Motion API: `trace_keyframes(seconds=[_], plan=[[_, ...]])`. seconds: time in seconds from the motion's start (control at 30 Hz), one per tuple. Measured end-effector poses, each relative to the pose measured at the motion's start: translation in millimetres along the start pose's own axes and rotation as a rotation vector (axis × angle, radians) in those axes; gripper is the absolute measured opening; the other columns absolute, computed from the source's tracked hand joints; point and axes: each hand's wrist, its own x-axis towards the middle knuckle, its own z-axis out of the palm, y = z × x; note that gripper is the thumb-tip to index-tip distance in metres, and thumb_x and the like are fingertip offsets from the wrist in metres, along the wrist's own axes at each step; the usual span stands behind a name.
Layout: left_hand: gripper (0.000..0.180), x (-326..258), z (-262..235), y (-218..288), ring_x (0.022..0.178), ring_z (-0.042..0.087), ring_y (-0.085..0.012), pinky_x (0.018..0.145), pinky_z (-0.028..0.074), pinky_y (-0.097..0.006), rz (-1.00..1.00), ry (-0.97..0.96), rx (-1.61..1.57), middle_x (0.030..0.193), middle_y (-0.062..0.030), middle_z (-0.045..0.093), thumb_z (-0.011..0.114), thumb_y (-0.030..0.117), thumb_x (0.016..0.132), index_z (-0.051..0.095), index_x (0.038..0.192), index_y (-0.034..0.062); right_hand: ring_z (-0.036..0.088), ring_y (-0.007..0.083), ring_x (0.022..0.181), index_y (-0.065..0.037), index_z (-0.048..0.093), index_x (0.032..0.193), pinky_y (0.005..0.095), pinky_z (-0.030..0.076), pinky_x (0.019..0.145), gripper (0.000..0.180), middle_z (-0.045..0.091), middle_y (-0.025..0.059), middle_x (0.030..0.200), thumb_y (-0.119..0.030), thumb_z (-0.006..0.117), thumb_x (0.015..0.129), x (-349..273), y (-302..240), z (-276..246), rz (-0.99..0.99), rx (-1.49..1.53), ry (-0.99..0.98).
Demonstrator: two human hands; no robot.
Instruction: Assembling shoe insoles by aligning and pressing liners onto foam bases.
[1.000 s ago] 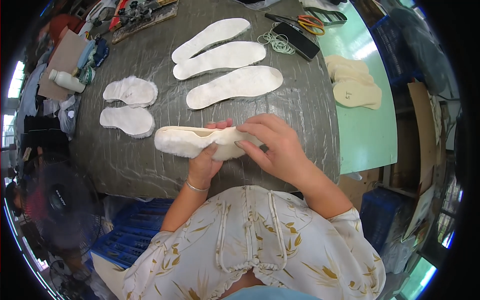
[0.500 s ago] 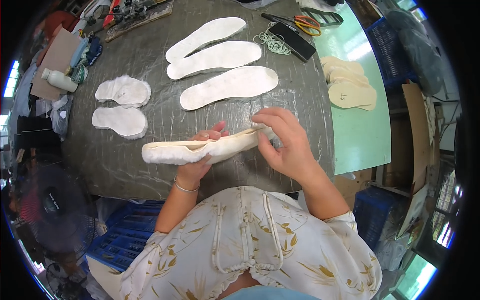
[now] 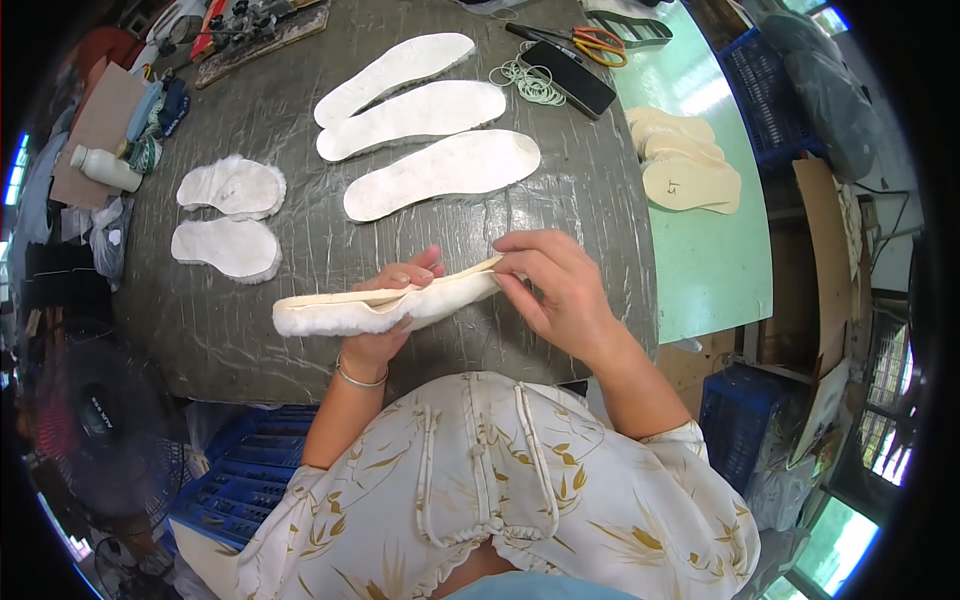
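Grey and streaked with pale, shiny creases, the counter (image 3: 590,205) fills most of the view, and the white shoe piece (image 3: 345,316) is held above its near edge, in front of the person's body. Both hands are closed on it, a little apart: the left hand (image 3: 370,345) grips the middle, fingers over the far rim, and the right hand (image 3: 560,295) pinches the right end between thumb and fingers. Beyond them lie three long white insoles (image 3: 440,175), the upper two touching; to the left rest two smaller, fluffy-edged pieces (image 3: 225,248), one below the other. Toward the far right corner, pale rubber bands (image 3: 527,82) touch a black phone (image 3: 570,78), with orange-handled scissors (image 3: 600,42) just behind. A glossy green board (image 3: 710,275) runs along the right side, bearing overlapping cream soles (image 3: 690,185). On the left edge a white bottle (image 3: 105,168) lies near brown cardboard (image 3: 85,130). Around the counter, the room is crowded: a dark fan (image 3: 100,420) at lower left, a blue crate (image 3: 240,475) beside it, and bright windows at the right rim.
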Motion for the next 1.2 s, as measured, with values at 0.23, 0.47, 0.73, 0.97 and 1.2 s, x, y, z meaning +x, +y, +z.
trace_keyframes(seconds=[0.23,0.47,0.73,0.97,1.2], plan=[[0.033,-1,0,-1,0.12,0.058,-0.0349,0.111,0.036,-0.061,0.086,-0.026,0.031,0.116,-0.0164,0.066,0.072,0.007,0.087,0.066,0.119,0.0105,0.066,0.027,0.087,-0.004,0.062,0.114,0.0365,0.053,0.082,0.032,0.066,0.0115,0.093,0.0,0.068,0.082,4,-2,-3,0.363,0.312,-0.138],[0.039,2,4,-4,0.144,0.029,-0.0415,0.116,0.028,-0.057,-0.035,-0.016,-0.08,0.151,-0.0241,0.034,0.078,0.015,0.083,0.067,0.12,0.0177,0.064,0.0286,0.091,-0.007,0.069,0.11,0.0377,0.051,0.081,0.031,0.067,0.0099,0.101,-0.006,0.073,0.079,15,-16,-2,-0.011,0.119,-0.098],[0.045,3,7,-2,0.145,0.027,-0.0373,0.119,0.022,-0.052,-0.146,0.058,-0.018,0.153,-0.0175,0.034,0.076,0.03,0.085,0.063,0.127,0.0199,0.061,0.0226,0.078,-0.008,0.071,0.092,0.0362,0.047,0.068,0.019,0.065,0.0034,0.09,-0.008,0.078,0.074,16,-31,27,-0.157,0.012,0.031],[0.038,1,3,-6,0.143,0.033,-0.0337,0.116,0.031,-0.048,-0.201,0.052,-0.058,0.152,-0.017,0.035,0.07,0.021,0.091,0.062,0.128,0.0172,0.062,0.0244,0.081,-0.006,0.068,0.087,0.036,0.048,0.071,0.016,0.066,0.0038,0.092,-0.005,0.077,0.074,21,-29,31,-0.128,0.063,0.017],[0.055,5,7,-9,0.139,0.04,-0.0297,0.115,0.035,-0.044,-0.117,0.029,-0.033,0.155,-0.0177,0.033,0.077,0.029,0.083,0.058,0.133,0.0155,0.064,0.0281,0.086,-0.005,0.065,0.092,0.0382,0.049,0.079,0.016,0.068,0.0078,0.095,-0.004,0.073,0.078,22,-22,36,-0.045,0.191,-0.007]])
